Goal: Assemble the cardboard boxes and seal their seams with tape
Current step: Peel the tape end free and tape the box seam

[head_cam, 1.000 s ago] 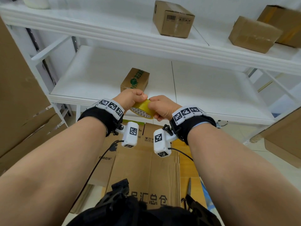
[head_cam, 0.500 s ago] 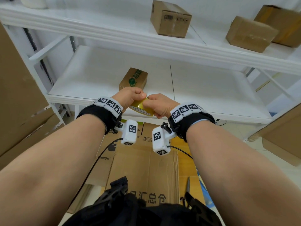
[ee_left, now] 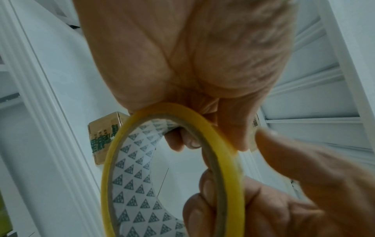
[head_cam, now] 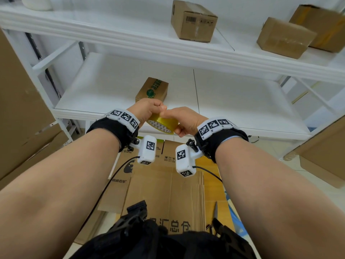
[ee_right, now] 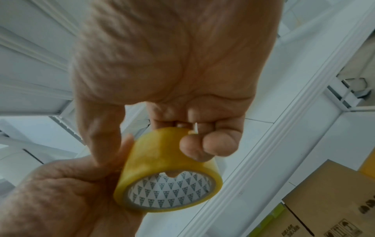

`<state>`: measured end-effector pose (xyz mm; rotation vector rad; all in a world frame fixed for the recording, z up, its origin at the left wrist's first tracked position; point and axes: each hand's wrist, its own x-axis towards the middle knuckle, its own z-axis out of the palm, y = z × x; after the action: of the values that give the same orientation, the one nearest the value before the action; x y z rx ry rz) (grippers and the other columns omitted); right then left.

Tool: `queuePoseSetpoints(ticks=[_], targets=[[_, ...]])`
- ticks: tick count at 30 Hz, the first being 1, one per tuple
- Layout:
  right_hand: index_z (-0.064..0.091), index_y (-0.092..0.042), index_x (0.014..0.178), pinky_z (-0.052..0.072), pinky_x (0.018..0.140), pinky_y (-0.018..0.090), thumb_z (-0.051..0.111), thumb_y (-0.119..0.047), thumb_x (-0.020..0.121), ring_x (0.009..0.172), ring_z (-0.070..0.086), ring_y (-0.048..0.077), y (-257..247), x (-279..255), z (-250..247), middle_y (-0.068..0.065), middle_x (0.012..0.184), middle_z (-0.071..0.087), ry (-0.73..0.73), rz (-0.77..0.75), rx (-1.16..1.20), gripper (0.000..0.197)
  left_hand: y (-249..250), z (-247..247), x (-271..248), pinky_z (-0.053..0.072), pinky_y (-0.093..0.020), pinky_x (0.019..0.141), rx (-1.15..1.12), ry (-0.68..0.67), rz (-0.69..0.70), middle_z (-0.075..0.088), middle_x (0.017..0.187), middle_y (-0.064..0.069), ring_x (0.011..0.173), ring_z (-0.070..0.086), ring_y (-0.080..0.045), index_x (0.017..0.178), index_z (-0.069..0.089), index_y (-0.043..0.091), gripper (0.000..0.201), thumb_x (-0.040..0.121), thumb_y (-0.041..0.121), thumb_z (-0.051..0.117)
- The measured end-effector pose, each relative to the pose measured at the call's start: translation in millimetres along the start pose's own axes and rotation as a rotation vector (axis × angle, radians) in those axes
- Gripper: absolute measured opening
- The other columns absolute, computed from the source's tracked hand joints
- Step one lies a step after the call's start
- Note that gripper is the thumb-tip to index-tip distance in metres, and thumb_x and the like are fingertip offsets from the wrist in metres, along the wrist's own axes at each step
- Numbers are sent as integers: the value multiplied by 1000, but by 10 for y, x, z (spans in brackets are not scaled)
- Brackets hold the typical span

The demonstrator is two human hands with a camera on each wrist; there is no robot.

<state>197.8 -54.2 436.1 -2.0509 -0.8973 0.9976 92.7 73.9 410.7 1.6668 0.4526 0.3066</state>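
A yellow tape roll (head_cam: pixel 162 125) with a triangle-patterned core is held in the air in front of the middle shelf. My left hand (head_cam: pixel 151 109) grips its left side, with fingers curled through the core (ee_left: pixel 178 141). My right hand (head_cam: pixel 182 118) pinches the other side, its fingertips (ee_right: pixel 202 144) on the roll's (ee_right: pixel 160 158) outer face and its thumb meeting my left thumb on top. Flattened cardboard boxes (head_cam: pixel 168 193) lie on the floor below my arms. A small taped box (head_cam: pixel 152 90) with green print stands on the shelf just behind my hands.
White shelving (head_cam: pixel 242 101) fills the view ahead. The upper shelf carries a closed box (head_cam: pixel 194 21) and two more (head_cam: pixel 283 37) at the right. Big cardboard sheets (head_cam: pixel 16 109) lean at the left. Another brown box (head_cam: pixel 326 152) stands at the right.
Both hands stay on the tape roll at the same spot. The two thumbs have drawn together over its top.
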Motion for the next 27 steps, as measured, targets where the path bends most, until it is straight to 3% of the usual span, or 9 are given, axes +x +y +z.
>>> queuePoseSetpoints(ticks=[4,11,15,17,19,22,27], targets=[[67,-7,104,45,52,24,68,-43,89,55,51,14,12,1,-17,10,82,62,-22,-46,-68,39,-2,15,-21,39,-28,65,-23,7,-11,53,66,-1,65,49,-16,67,56,14,24,91,12,56],[65,-11,97,51,53,24,69,-27,91,53,55,13,35,-34,22,16,92,62,-73,18,66,18,-85,-9,-35,39,-30,69,-57,3,-39,53,69,0,69,49,-17,67,56,14,20,86,16,62],[64,-8,102,58,64,31,67,-18,92,58,63,16,51,-39,32,18,89,65,-51,44,149,15,-110,9,-12,41,-28,75,-89,97,-4,58,82,1,77,53,-14,84,59,16,7,87,16,65],[63,-6,105,60,71,35,65,-15,94,65,68,21,54,-48,20,19,90,67,-29,42,224,14,-136,-1,0,40,-27,79,-120,186,-6,58,95,1,89,54,-13,94,57,19,6,93,24,60],[61,-2,113,63,71,37,62,-13,96,72,73,26,27,-61,1,19,93,70,-15,41,315,20,-182,-28,21,44,-32,85,-106,227,-9,60,106,-3,99,56,-16,102,57,21,11,96,30,54],[54,1,124,63,66,37,55,-12,100,75,75,31,-31,-76,-16,22,98,71,-11,54,389,26,-218,-27,12,50,-39,87,-61,243,-1,63,109,-9,100,59,-20,102,61,22,14,99,19,48],[48,2,130,63,63,38,46,-14,105,75,74,34,-89,-80,8,29,111,66,38,91,426,30,-220,33,9,53,-36,87,-87,240,24,64,117,-17,112,61,-27,110,64,18,21,99,11,47]])
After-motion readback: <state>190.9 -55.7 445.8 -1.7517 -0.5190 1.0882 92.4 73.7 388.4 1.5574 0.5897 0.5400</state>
